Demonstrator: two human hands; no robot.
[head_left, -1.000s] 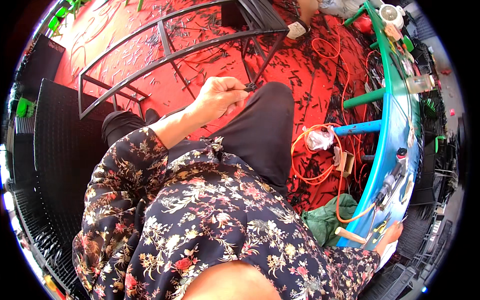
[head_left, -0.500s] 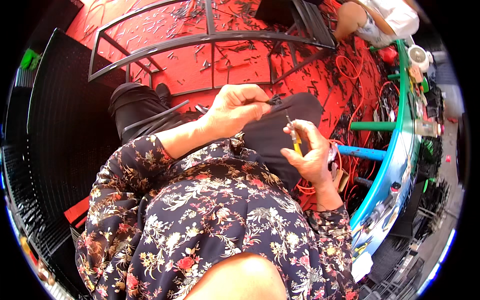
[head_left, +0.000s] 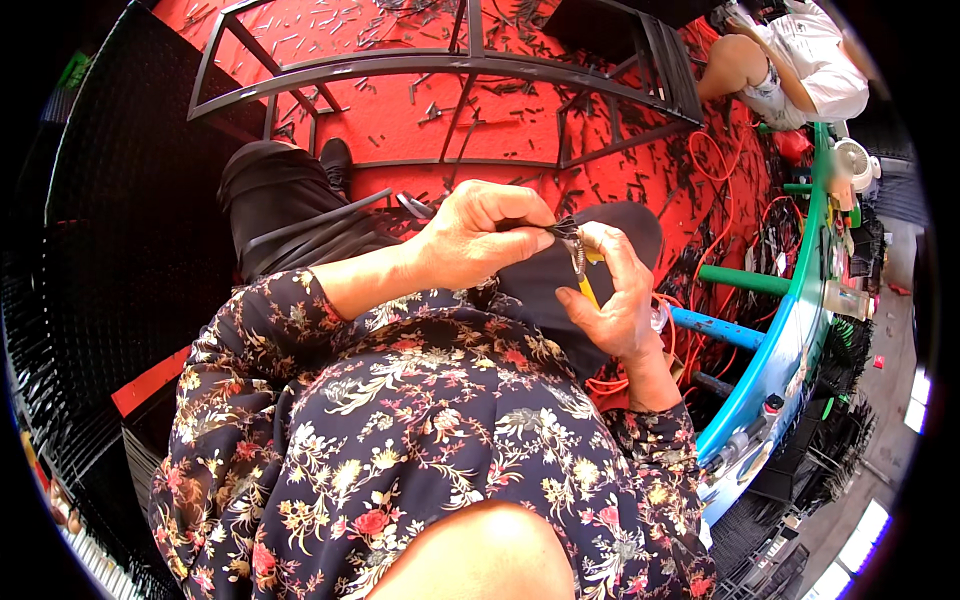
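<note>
My left hand (head_left: pixel 478 228) is closed, thumb and forefinger pinching a small bunch of thin black strands (head_left: pixel 566 228) above my lap. Close to its right, my right hand (head_left: pixel 622 295) is wrapped round a small pair of yellow-handled snips (head_left: pixel 585 288). The tip of the snips is at the strands; whether the blades are on them I cannot tell. Long dark grey strips (head_left: pixel 318 218) lie across my left thigh, beside the left wrist.
A black metal frame (head_left: pixel 380 66) stands ahead on a red floor (head_left: pixel 395 120) littered with black scraps. A blue and green curved table (head_left: pixel 770 370) runs along my right, with a white fan (head_left: pixel 853 160). Another person (head_left: pixel 800 75) sits far right. Black mesh panels (head_left: pixel 130 200) stand left.
My right hand has moved up and left with the snips, bringing their tip to the black strands. My left hand has shifted slightly right and down in the picture. The whole view has tilted a little.
</note>
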